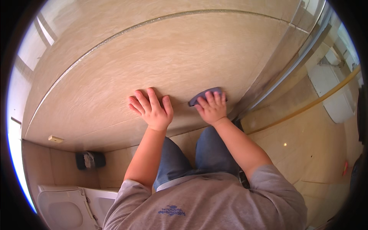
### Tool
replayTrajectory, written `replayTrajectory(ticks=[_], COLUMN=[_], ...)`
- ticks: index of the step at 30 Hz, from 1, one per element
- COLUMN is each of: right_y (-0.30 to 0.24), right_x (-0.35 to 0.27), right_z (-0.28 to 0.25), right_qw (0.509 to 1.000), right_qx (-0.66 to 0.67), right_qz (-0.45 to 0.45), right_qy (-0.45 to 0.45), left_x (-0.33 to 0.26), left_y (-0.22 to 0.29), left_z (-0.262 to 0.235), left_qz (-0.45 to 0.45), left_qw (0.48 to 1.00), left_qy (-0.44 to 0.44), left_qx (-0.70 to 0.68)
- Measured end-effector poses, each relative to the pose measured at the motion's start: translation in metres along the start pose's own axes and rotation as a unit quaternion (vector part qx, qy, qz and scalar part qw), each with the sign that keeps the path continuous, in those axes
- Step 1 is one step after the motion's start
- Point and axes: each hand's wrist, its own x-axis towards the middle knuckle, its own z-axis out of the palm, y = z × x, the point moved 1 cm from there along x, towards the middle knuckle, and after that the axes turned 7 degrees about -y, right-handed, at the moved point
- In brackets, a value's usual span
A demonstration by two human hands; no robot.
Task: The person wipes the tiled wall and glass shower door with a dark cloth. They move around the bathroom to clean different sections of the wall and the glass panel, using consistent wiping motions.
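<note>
Flat against the beige tiled wall (172,53) rests my left hand (154,112), its fingers spread and nothing in it. To its right, my right hand (212,110) presses a dark grey-purple, oval pad (200,94) onto the same wall. The fingers lie over the pad's lower part, so only its upper edge and left end show. Whether the pad is a sponge or a folded cloth, I cannot tell. Both hands are at about the same height, apart from each other.
A glass panel with a metal frame (285,76) borders the wall on the right. Beyond it run a yellow hose (320,100) and a white fixture (333,94). At the lower left are a white toilet (63,211) and a black bin (100,160). A small cream block (56,138) sits on the wall.
</note>
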Motion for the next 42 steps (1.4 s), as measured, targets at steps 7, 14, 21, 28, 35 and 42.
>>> replayTrajectory(ticks=[7, 14, 21, 28, 35, 42], right_y=[0.046, -0.042, 0.017, -0.050, -0.054, -0.006], right_x=[0.044, -0.046, 0.074, 0.174, 0.151, 0.188], right_z=[-0.031, 0.029, -0.048, -0.069, -0.065, -0.098], right_qw=[0.962, 0.995, 0.998, 0.953, 0.998, 0.949], right_qx=[0.065, 0.035, 0.042, 0.116, 0.043, 0.144], right_qz=[0.240, 0.030, 0.054, 0.242, -0.025, 0.224], right_qy=[0.112, -0.083, 0.016, 0.142, 0.031, 0.169], left_x=[-0.045, -0.052, -0.055, -0.051, 0.017, 0.050], left_y=[-0.022, -0.026, -0.022, -0.018, -0.045, -0.100], left_z=[0.009, 0.018, 0.015, 0.006, -0.062, -0.066], left_qz=[0.031, 0.029, 0.018, -0.006, -0.061, -0.109], left_qw=[0.999, 0.999, 0.999, 0.999, 0.992, 0.991], left_qy=[-0.031, -0.004, -0.019, -0.036, 0.050, 0.067], left_qx=[0.023, 0.019, 0.020, -0.039, -0.097, 0.049])
